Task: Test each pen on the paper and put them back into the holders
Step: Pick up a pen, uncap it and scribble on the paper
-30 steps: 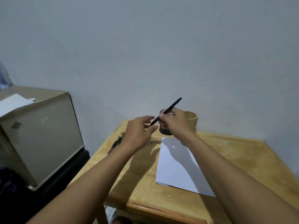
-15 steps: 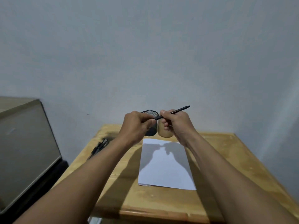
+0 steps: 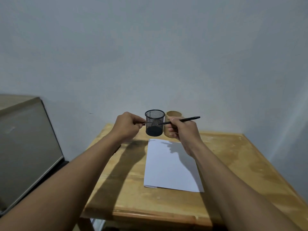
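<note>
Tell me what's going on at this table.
A person holds a black pen in the right hand, while the left hand pinches what looks like its cap, just apart from the tip. The white paper on the wooden table shows no marks. No pens stick out of the black mesh holder or the wooden holder behind it.

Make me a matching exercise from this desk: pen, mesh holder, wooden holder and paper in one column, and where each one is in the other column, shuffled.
1 pen
2 mesh holder
3 wooden holder
4 paper

A flat on the table
B partly hidden behind the right hand
C held in the right hand
D standing left of the other holder

Pairs: 1-C, 2-D, 3-B, 4-A
</note>
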### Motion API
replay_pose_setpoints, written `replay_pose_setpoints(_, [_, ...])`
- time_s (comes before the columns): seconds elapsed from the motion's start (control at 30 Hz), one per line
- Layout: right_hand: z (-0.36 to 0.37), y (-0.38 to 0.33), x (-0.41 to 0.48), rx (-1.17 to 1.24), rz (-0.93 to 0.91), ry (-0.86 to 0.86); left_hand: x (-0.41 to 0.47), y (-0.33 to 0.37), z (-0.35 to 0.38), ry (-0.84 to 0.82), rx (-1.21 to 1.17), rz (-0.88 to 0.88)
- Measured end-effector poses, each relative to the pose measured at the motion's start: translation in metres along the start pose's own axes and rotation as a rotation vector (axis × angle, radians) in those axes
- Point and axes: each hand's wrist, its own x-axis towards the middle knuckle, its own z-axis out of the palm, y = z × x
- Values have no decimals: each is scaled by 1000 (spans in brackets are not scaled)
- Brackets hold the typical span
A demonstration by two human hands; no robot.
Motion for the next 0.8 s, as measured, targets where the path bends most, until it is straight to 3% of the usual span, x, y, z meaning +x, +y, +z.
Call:
replay_pose_setpoints(0.17, [2, 40, 1, -157, 10, 85, 14, -15, 18, 38, 69, -25])
replay_pose_setpoints(0.4, [-8, 83, 4, -192, 4, 206, 30, -29, 56, -31, 158, 23])
replay_pose_setpoints(0.8, [-21, 84, -2, -388, -95, 231, 42, -45, 100, -120, 307, 27])
